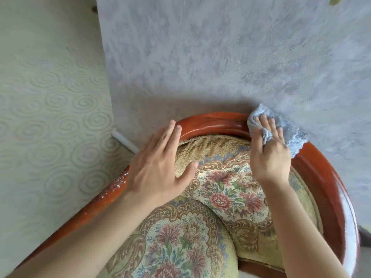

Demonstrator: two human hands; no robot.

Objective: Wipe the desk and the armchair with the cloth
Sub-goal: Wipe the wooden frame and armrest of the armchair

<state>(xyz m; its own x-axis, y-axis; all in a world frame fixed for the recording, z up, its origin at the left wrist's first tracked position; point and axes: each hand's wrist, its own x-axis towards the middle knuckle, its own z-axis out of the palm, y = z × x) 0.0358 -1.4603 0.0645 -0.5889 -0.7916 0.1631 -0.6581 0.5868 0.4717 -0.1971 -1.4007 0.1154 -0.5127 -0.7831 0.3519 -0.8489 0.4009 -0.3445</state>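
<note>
**Cloth pressed to the armchair's top rail**

Nearest the camera, both bare forearms reached forward over the armchair's [220, 189] floral upholstery, gold with pink blooms, which filled the space beneath and between them. The left hand [158, 167] lay open and flat, palm down, fingers together and extended. Its heel and thumb rested on the padded backrest, and its fingertips touched the red-brown wooden rail [210, 125] curving along the chair's top edge.

To the right of that hand, well apart from it, the right hand [271, 151] was closed loosely over the blue cloth [289, 133], fingers spread across the fabric and pressing it onto the same rail. The cloth bunched under the palm and spilled out beyond the fingertips and to the hand's right side, covering that stretch of the wood.

Beyond both hands, just behind the rail, stood a mottled grey-blue wall [220, 57]. Further left of the left hand was a pale wall with embossed spiral wallpaper [50, 97], and a white skirting strip [124, 141] ran along the foot of the grey-blue one near the corner.
</note>
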